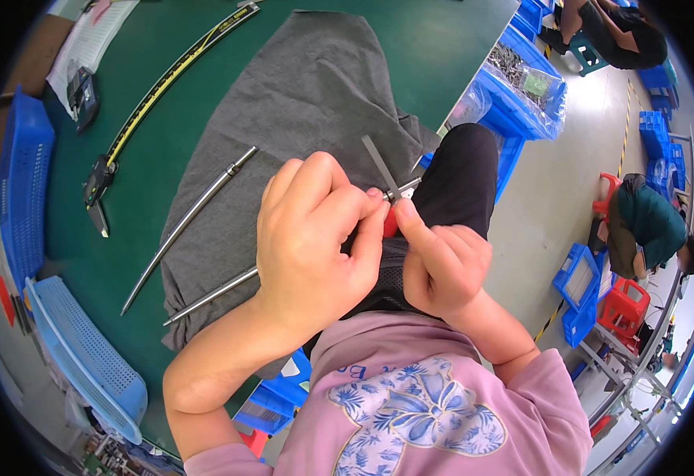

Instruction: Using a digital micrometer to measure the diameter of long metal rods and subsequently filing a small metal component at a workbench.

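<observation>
Both hands meet over the front edge of a grey cloth (299, 103). My left hand (315, 230) is closed around a slim metal rod (216, 297); the rod's long end slants out to the lower left, and its tip shows between the hands. My right hand (446, 262) pinches a thin flat grey strip (378, 163), which crosses the rod near that tip. Something red (391, 224) peeks out between my fingers, mostly hidden. To the left, a second metal rod (192, 222) with a collar near its upper end lies partly on the cloth.
A long digital caliper (144, 119) lies on the green table (69, 214). Blue baskets (25, 182) line the left edge, and a small dark device (83, 99) rests on papers. Blue bins (521, 87) with metal parts stand at the right. Two people sit farther right.
</observation>
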Demonstrator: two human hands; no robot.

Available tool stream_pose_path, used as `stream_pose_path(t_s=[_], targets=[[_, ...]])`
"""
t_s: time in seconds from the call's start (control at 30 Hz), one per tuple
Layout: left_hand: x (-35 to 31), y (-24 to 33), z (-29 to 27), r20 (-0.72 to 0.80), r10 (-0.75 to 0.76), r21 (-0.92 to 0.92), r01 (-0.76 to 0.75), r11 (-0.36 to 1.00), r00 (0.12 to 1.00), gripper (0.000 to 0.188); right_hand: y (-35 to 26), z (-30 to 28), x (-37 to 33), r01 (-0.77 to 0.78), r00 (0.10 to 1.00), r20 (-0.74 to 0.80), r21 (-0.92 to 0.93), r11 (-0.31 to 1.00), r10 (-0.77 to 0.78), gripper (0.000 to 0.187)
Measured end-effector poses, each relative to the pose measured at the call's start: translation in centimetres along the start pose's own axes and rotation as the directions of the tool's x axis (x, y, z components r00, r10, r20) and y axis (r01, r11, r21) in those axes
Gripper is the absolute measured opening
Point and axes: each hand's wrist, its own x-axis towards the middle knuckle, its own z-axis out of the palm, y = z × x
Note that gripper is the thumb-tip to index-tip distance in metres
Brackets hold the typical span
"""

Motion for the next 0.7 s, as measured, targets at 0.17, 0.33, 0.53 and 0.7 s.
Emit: stream_pose_path(t_s=[0.17, 0.33, 0.53, 0.7], targets=[[0.0, 0.0, 0.0, 0.022, -0.020, -0.017, 0.020, 1.000, 1.000, 0.013, 0.2, 0.1, -0.4, -0.013, 1.000, 0.011, -0.019, 1.000, 0.013, 0.051], [-0.1, -0.1, 0.0, 0.008, -0.026, -0.019, 0.026, 0.999, 1.000, 0.013, 0.0, 0.1, -0.4, 0.002, 1.000, 0.001, -0.028, 1.000, -0.001, 0.051], [0.2, 0.2, -0.1, -0.011, 0.020, 0.012, -0.020, 1.000, 1.000, 0.017, 0.2, 0.7, 0.2, 0.016, 0.998, -0.058, 0.007, 1.000, -0.015, 0.051], [0.2, 0.0, 0.0, 0.002, 0.014, -0.007, -0.014, 1.000, 1.000, 0.018, -0.3, -0.3, -0.8, -0.022, 1.000, 0.011, -0.029, 0.999, 0.023, 0.051]])
